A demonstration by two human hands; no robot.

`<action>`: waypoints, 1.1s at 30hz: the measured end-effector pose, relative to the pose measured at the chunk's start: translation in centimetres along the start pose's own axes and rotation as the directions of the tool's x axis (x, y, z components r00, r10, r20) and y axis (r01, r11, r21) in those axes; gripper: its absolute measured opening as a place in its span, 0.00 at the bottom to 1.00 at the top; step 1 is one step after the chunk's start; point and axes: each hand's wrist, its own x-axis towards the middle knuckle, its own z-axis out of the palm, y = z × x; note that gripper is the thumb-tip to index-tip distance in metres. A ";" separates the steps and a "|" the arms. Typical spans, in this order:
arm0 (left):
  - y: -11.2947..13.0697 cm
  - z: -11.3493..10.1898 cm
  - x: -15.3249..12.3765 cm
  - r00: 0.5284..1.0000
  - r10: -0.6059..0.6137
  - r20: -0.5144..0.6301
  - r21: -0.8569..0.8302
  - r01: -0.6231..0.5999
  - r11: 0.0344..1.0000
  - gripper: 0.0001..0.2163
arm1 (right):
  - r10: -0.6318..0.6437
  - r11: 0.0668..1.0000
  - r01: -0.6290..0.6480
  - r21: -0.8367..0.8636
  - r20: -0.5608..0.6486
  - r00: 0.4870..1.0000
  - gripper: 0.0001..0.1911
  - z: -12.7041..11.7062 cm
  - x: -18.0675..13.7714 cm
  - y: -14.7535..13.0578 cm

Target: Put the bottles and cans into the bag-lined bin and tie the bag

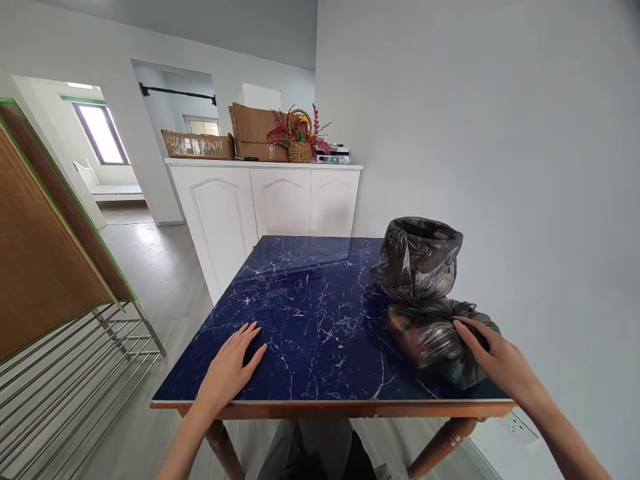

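My left hand lies flat on the left front of a dark blue marbled tabletop, fingers stretched out and nothing in it. At the right front lies a full black plastic bag, on its side, with blurry reddish and pale contents showing through the thin film. My right hand is on top of this bag, thumb and forefinger tips closed together on the plastic; its other fingers are hidden. Just behind stands a second black plastic bag, upright with its mouth open. What it contains is mostly out of sight.
A pale wall rises along the table's right side. Beyond the table stands a white cabinet with cardboard boxes and a flower basket. At left is a metal rack with a brown board.
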 end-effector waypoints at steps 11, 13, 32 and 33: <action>0.1 -0.1 -0.2 0.999 0.015 -0.038 -0.001 -0.016 1.000 0.25 | -0.226 0.934 0.176 0.313 0.135 0.965 0.23 5.6 -3.5 -12.5; 0.1 0.0 -0.2 0.999 0.014 -0.029 -0.002 -0.014 1.000 0.25 | -0.261 0.910 0.185 0.372 0.166 0.951 0.22 7.1 -3.4 -14.7; 6.7 -6.2 5.2 0.994 0.071 -0.082 -0.354 -0.095 0.930 0.16 | -0.525 0.527 -0.030 0.850 0.352 0.775 0.29 13.6 -1.3 -22.3; 7.2 -6.5 6.0 0.990 0.138 -0.033 -0.345 -0.141 0.928 0.15 | -0.523 0.506 -0.051 0.861 0.353 0.775 0.27 13.7 -1.1 -22.7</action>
